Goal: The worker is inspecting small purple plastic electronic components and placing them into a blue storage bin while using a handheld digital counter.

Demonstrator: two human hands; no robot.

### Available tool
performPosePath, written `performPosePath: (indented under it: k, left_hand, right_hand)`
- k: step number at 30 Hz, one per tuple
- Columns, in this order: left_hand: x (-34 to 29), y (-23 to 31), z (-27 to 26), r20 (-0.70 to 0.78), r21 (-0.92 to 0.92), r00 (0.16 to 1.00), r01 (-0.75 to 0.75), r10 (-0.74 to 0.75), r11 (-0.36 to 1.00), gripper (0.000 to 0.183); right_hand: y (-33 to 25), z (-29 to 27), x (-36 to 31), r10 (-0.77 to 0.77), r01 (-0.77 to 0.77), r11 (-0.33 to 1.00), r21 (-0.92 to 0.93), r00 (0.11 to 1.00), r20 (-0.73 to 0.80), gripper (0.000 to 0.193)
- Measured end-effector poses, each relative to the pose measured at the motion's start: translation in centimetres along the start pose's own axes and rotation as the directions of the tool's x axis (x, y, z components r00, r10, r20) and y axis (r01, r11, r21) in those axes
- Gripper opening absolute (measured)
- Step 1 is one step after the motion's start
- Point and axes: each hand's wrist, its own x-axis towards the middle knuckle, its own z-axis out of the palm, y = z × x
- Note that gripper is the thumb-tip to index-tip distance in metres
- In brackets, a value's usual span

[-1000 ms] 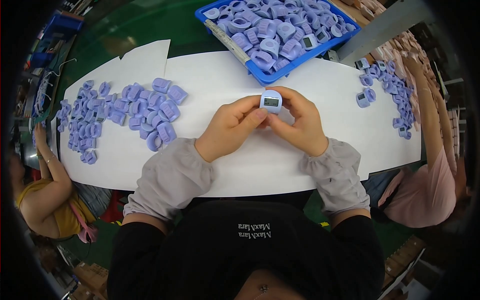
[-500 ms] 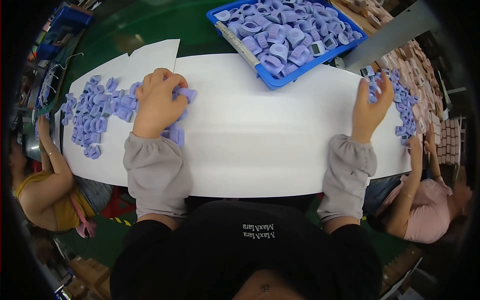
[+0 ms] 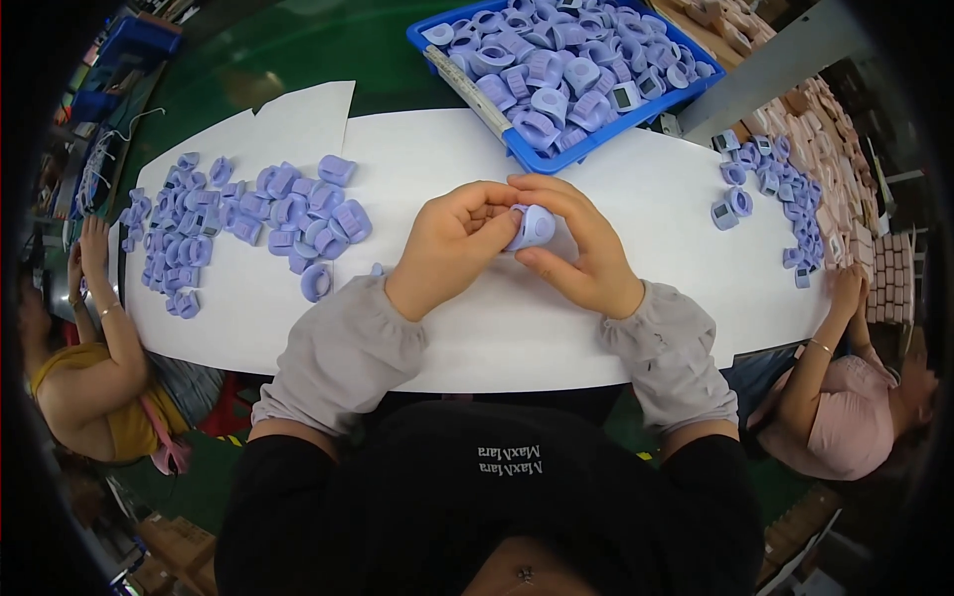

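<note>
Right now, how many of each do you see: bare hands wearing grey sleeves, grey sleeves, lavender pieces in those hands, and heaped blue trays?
Hands: 2 (left hand, right hand)
Grey sleeves: 2
Lavender piece in hand: 1
Heaped blue tray: 1
Total: 6
Loose lavender pieces overlap too much to count.

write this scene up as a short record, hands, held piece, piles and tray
left hand: gripping a small rounded lilac plastic piece
right hand: curved around it, thumb and fingers apart
left side: loose pile of similar lilac pieces
right side: second pile, some with grey screens
beyond hands: blue rectangular plastic tray heaped with lilac pieces
surface: white sheet
</note>
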Motion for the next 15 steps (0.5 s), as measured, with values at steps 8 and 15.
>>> performPosePath:
  k: [8,15]
  left_hand:
    - [0.7,-0.5,-0.5,0.005,-0.243,0.972,0.228,-0.234,0.943,0.017]
    - [0.9,-0.4,-1.0,0.26,-0.475,0.943,0.312,-0.207,0.823,0.02]
  right_hand:
    - [0.3,0.2,-0.4,-0.06,0.042,0.985,-0.168,0.993,-0.101,0.049]
    - [1.1,1.0,-1.9,0.17,-0.146,0.983,0.112,0.954,-0.248,0.043]
